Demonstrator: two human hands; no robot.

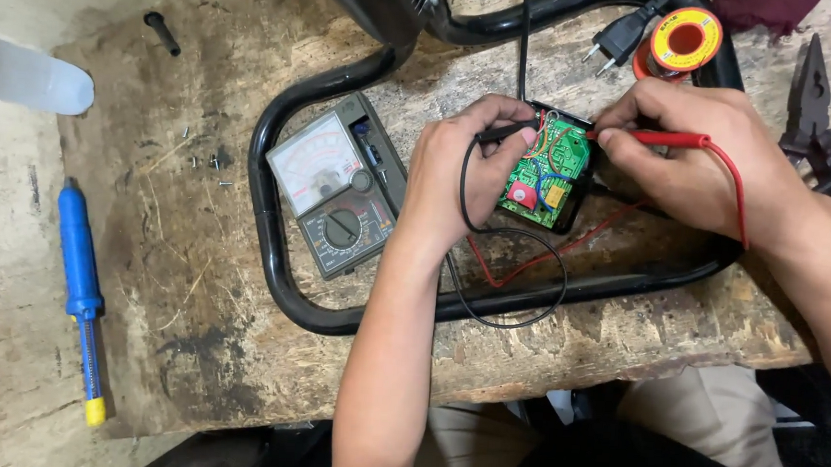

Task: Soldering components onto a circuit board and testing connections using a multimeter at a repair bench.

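Item: small green printed circuit board (pixel 546 177) in a black plastic case, lying on a worn wooden bench top (pixel 192 278), directly under both sets of fingertips. Left hand (pixel 462 174): fingers clenched around a slim black test probe (pixel 502 131), tip resting at the board's upper edge. Right hand (pixel 694 154): fingers pinching a slim red test probe (pixel 657 138), tip meeting the same edge from the opposite side. Black and red leads loop below the wrists. Left of the left-hand knuckles: grey analogue multimeter (pixel 338 195) with pale dial face and round selector knob. Beyond the right-hand fingertips: solder reel (pixel 685 38) with round yellow-and-red label. Farther left: blue-handled desoldering pump (pixel 80 290) with yellow tip. Right of the right hand: dark pliers (pixel 812 109).
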